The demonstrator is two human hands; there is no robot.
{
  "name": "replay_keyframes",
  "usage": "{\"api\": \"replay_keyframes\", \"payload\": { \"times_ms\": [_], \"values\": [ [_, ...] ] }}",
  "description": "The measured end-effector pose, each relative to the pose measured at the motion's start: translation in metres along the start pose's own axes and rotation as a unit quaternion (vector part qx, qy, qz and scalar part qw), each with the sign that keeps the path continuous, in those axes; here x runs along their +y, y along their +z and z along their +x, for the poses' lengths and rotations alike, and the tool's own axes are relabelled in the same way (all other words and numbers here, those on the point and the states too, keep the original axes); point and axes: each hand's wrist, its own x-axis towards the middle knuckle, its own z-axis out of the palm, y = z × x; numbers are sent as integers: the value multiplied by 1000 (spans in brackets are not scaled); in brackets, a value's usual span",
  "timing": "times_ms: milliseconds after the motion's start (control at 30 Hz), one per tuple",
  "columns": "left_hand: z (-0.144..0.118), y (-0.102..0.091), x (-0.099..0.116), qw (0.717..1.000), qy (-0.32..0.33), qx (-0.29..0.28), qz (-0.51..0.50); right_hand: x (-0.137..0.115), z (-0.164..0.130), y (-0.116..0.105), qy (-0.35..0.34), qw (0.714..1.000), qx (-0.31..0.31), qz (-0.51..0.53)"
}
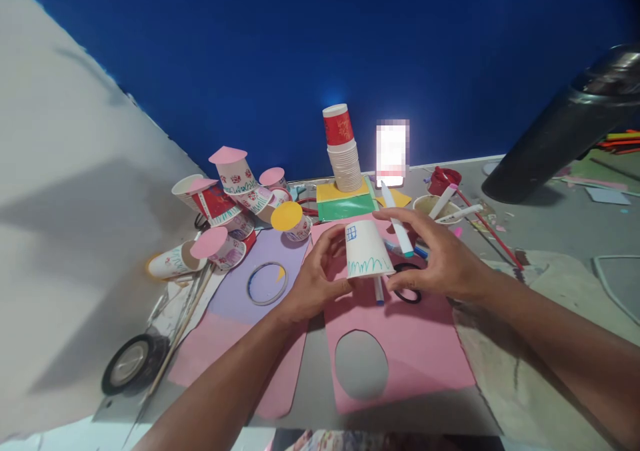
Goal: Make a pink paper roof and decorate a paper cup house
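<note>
An upturned white paper cup with a green scribble and a small blue window drawn on it is held between both hands above a pink paper sheet with an oval hole cut out. My left hand grips the cup's left side. My right hand touches its right side and also holds a white marker with a teal end between the fingers. A second marker pokes out below the cup.
Several decorated cups with pink and yellow paper lids lie piled at the left. A stack of paper cups stands on coloured paper at the back. A tape ring, a black tape roll and a cup of straws sit around.
</note>
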Motion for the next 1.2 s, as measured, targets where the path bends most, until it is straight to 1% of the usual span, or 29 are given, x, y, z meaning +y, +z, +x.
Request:
{"api": "replay_keyframes", "payload": {
  "times_ms": [100,167,267,367,467,533,600,667,733,800,867,967,1067,1200],
  "values": [
    [1,1,-1,1000,-5,-25,-18,1,1,-1,9,999,-34,-1],
    [0,0,1,999,-5,-38,9,-1,2,-3,-2,999,-45,-25],
    [-1,-2,9,993,2,-45,112,-3,3,-4,-38,995,-47,-84],
    [-2,-4,14,975,17,-42,219,-3,4,-1,-57,988,-69,-122],
    [0,-5,14,959,49,-52,274,-4,4,1,-64,987,-88,-121],
    [1,-6,12,952,65,-56,294,-5,3,-1,-66,989,-83,-107],
    [1,-7,11,949,70,-47,304,-7,3,-4,-76,992,-60,-83],
    [1,-7,11,948,77,-28,306,-13,2,-7,-95,994,-15,-50],
    [1,-6,11,947,89,-4,308,-21,-1,-10,-123,992,37,-14],
    [1,-5,12,947,98,11,305,-30,-3,-12,-154,986,64,16],
    [1,-4,13,950,95,12,297,-38,-5,-12,-177,982,53,36],
    [1,-3,14,954,85,7,289,-44,-7,-10,-188,980,29,50],
    [1,-3,14,954,87,10,288,-45,-7,-6,-186,981,20,48],
    [1,-3,14,953,87,10,290,-44,-7,-4,-209,978,19,21]
  ]
}}
